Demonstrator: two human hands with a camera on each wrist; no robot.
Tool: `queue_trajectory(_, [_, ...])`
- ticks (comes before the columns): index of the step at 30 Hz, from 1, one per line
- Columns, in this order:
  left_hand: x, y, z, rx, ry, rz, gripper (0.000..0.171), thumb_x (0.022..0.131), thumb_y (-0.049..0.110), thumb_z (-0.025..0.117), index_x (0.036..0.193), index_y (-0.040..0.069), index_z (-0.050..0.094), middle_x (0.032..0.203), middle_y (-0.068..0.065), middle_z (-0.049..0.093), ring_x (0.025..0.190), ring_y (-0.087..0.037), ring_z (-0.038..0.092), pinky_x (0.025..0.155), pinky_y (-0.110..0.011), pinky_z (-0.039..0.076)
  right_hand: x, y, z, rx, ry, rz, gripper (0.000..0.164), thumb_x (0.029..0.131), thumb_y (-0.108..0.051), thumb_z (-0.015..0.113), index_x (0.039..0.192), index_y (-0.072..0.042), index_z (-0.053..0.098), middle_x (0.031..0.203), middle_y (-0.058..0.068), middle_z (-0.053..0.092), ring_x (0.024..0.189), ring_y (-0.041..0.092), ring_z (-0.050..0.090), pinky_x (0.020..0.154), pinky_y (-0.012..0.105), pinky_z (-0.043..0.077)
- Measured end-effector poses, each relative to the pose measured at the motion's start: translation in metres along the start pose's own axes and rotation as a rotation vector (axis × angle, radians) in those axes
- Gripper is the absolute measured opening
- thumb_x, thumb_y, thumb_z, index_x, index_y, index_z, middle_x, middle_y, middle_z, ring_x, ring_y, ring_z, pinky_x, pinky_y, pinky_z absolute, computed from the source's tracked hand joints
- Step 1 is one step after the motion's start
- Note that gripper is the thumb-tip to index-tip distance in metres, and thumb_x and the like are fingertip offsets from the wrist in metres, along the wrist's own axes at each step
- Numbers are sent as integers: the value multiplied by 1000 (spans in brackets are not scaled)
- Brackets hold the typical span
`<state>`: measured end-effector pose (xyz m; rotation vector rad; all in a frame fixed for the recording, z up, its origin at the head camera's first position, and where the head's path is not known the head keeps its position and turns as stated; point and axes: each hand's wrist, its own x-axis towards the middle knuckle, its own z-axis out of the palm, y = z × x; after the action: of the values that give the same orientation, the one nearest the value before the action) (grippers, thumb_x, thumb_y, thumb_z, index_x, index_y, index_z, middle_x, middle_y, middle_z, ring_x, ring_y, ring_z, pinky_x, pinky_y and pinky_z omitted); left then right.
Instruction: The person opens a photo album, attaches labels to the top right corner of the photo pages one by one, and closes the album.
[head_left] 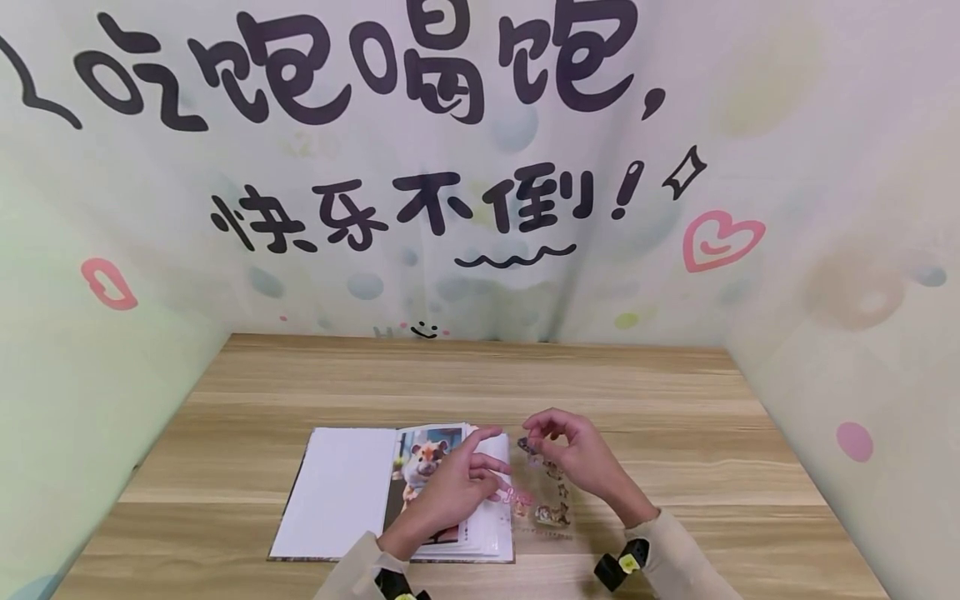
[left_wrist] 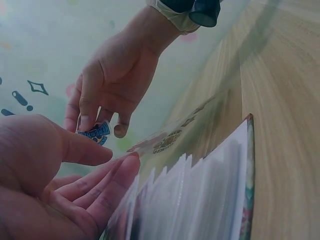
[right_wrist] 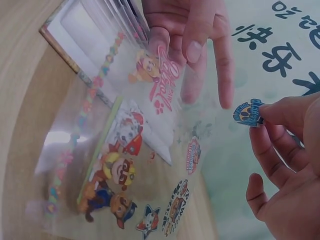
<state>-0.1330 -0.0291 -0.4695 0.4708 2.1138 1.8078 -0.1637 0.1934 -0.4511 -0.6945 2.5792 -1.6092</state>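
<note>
Blue sticker [right_wrist: 247, 114] hanging clear of the sheet [right_wrist: 150, 190]

The right hand [head_left: 577, 454] is pinching it by an edge, apparently mid-peel; placing it would call for a light grip. The left hand [head_left: 453, 492], loosely spread, is resting at the glossy, see-through sheet's edge, above the album's [head_left: 337, 492] plastic sleeves.

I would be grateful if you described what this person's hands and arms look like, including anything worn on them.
Both the left hand and the right hand are bare, with no gloves or rings showing. The left sleeve and right sleeve are pale beige. Each wrist carries a small black device, the left one and the right one, with a yellow mark.
</note>
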Motion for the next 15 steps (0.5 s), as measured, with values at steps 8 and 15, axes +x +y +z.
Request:
queue_trajectory(8, [-1,1,2,-34,2,2,64,91,-5,57,150,7,34,115,-24,67,91,-29,71,73,-33,59,2,5,-1,8,25,13,17,90,5,64,105,-3,69,89,7,68,80,14,61,66,25,52])
queue_trajectory(15, [0,-1,3,17,8,-13,64,91,-3,58,150,6,35,116,-23,68,88,-27,71,72,-31,58,2,7,-1,17,37,29,18,90,4,64,105,-4,69,90,9,69,79,16,61,67,25,51])
